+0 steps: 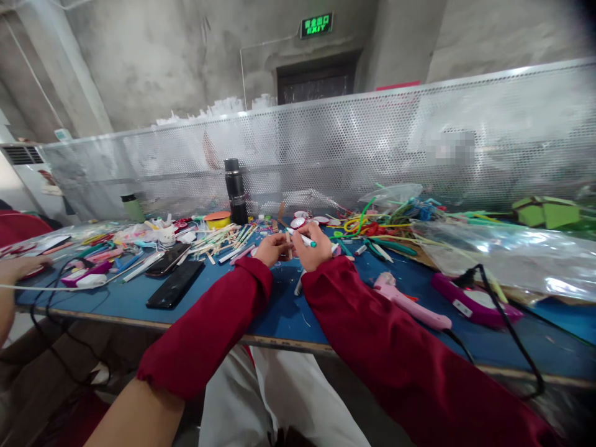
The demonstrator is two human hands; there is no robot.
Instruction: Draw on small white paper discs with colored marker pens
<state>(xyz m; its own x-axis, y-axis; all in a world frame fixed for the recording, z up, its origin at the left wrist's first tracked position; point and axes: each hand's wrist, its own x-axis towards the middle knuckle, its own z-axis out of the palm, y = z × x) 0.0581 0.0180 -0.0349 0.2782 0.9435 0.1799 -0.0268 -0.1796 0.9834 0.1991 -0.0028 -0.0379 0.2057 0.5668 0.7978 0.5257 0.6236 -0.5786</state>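
Observation:
My right hand [316, 248] is closed around a white marker pen [305, 239] with a green end, its tip side pointing to my left hand. The fingers of my left hand [270, 250] pinch a small, flat, light-brown stick [289, 246], held upright just above the table. Both hands are close together, and the fingers partly hide the stick. Below them, another whitish pen-like piece [299, 284] lies on the blue tabletop [274, 304]. Round red-and-white pieces [298, 222] lie just beyond my hands.
A pink glue gun [412, 302] and a purple power strip [475, 300] with a black cable lie right. Left are two phones [176, 284], a pile of small sticks [223, 241] and a black bottle [235, 192]. A co-worker's hand [23, 267] rests far left. A perforated metal screen [326, 146] stands behind.

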